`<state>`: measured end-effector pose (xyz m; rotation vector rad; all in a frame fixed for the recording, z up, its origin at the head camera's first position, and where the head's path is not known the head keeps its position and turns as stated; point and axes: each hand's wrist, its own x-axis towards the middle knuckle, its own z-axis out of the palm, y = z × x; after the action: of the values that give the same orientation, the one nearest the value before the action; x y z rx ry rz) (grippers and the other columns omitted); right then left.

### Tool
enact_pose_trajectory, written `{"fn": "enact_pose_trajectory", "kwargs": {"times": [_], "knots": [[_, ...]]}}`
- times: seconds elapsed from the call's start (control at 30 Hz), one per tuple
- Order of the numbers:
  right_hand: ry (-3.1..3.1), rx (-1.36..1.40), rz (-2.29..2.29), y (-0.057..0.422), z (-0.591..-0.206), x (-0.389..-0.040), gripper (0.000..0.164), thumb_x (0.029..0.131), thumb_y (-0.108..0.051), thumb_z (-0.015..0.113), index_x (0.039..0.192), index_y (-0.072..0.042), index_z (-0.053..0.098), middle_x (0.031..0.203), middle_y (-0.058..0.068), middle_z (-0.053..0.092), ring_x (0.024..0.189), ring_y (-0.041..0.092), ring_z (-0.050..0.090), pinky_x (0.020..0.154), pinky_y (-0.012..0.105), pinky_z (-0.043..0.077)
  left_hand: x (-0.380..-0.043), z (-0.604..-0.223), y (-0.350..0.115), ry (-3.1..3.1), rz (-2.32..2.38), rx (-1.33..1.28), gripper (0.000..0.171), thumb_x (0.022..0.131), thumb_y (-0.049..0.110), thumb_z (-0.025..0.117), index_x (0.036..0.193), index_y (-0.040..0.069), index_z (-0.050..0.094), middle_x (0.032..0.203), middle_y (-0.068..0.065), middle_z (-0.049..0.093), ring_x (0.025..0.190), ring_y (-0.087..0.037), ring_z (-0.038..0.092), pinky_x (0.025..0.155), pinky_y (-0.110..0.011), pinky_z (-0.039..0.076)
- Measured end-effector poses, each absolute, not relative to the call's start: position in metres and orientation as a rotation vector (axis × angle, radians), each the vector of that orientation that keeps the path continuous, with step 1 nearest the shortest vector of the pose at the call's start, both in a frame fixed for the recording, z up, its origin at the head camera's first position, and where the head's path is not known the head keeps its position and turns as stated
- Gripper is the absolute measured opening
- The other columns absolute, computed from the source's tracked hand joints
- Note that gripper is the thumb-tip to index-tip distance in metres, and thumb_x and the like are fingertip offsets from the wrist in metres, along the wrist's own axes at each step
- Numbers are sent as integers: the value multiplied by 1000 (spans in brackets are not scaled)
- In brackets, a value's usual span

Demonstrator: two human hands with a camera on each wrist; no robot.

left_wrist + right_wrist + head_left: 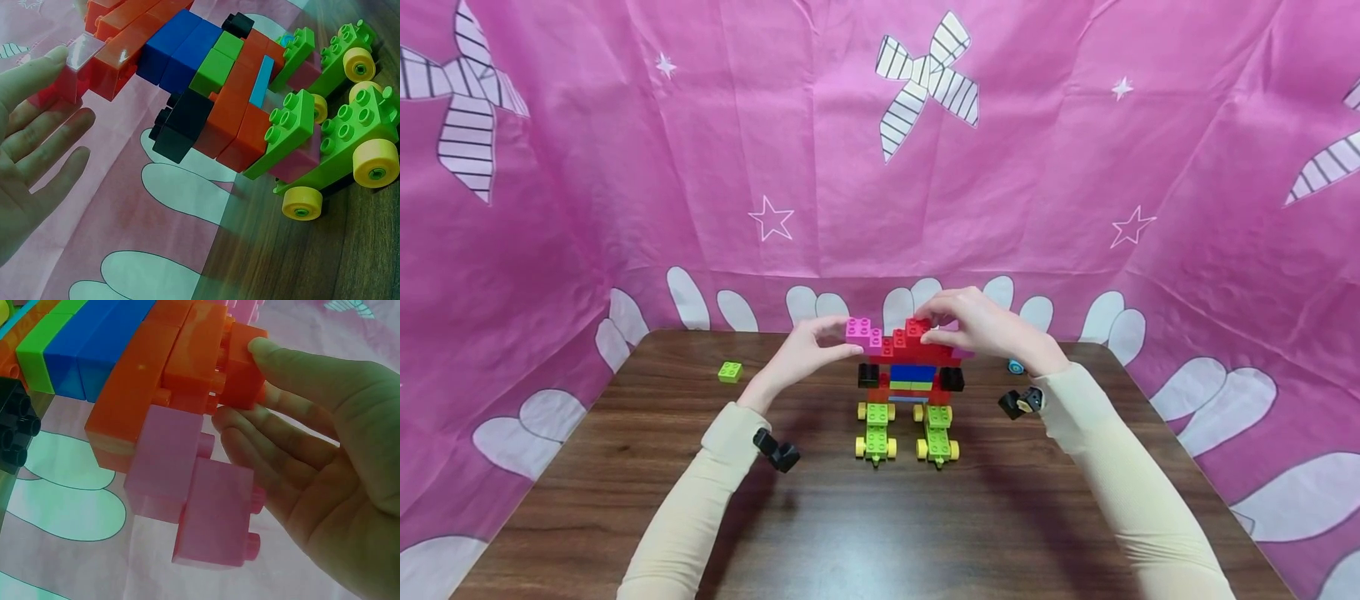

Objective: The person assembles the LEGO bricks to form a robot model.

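Observation:
A toy-brick figure [913, 375] stands mid-table on two green wheeled bases [877, 433] with yellow wheels. Its body stacks red, blue and green bricks, with a black brick [182, 127] sticking out each side. Stepped pink bricks [860, 328] top its left shoulder. My left hand [808, 350] holds these between thumb and fingers. At the top centre, my right hand [970, 323] pinches a small red brick [245, 365], thumb on one face and fingertips on the other. More pink bricks [215, 512] form the right shoulder, beside my right fingers.
A loose green brick [730, 372] lies on the wooden table [625, 467], left of the figure. Near my right wrist is a small blue round piece [1015, 367], partly hidden. Pink patterned cloth [850, 167] hangs behind and at both sides.

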<state>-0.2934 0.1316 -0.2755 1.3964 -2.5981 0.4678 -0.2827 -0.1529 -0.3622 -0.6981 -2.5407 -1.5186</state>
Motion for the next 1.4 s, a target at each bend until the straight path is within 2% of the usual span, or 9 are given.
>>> {"fn": "enact_pose_trajectory", "kwargs": {"times": [0.47, 0.7, 0.87, 1.07, 1.4], "knots": [[-2607, 1391, 462, 131, -276, -293, 29, 81, -24, 73, 105, -9, 68, 99, 2, 70, 92, 14, 67, 79, 29, 56, -281, -359, -152, -2575, -1518, -659, 49, 81, 27, 73, 126, 14, 59, 116, -8, 67, 111, -23, 62, 96, -41, 49], [-2599, 1395, 459, 130, -276, -293, 27, 82, -25, 72, 105, -11, 68, 98, 1, 69, 89, 13, 67, 80, 30, 56, -258, -337, -147, -2584, -1489, -672, 47, 84, 22, 70, 126, 8, 57, 115, -12, 67, 109, -25, 62, 95, -41, 50], [-2590, 1404, 460, 129, -277, -294, 27, 82, -24, 72, 104, -10, 68, 97, 1, 67, 89, 12, 66, 79, 30, 56, -263, -342, -147, -2578, -1512, -672, 47, 83, 22, 71, 126, 9, 58, 115, -12, 67, 109, -26, 62, 95, -43, 49], [-2552, 1421, 483, 130, -279, -294, 27, 80, -23, 74, 102, -10, 67, 95, 1, 65, 90, 12, 65, 79, 31, 57, -284, -361, -151, -2575, -1523, -656, 49, 80, 29, 74, 125, 16, 59, 115, -6, 67, 110, -22, 61, 95, -44, 49], [-2541, 1427, 496, 131, -279, -293, 26, 80, -22, 74, 100, -8, 67, 95, 2, 66, 90, 13, 65, 78, 30, 57, -285, -362, -152, -2553, -1513, -695, 49, 78, 40, 74, 122, 20, 61, 111, -1, 69, 106, -17, 62, 95, -42, 50]]}}
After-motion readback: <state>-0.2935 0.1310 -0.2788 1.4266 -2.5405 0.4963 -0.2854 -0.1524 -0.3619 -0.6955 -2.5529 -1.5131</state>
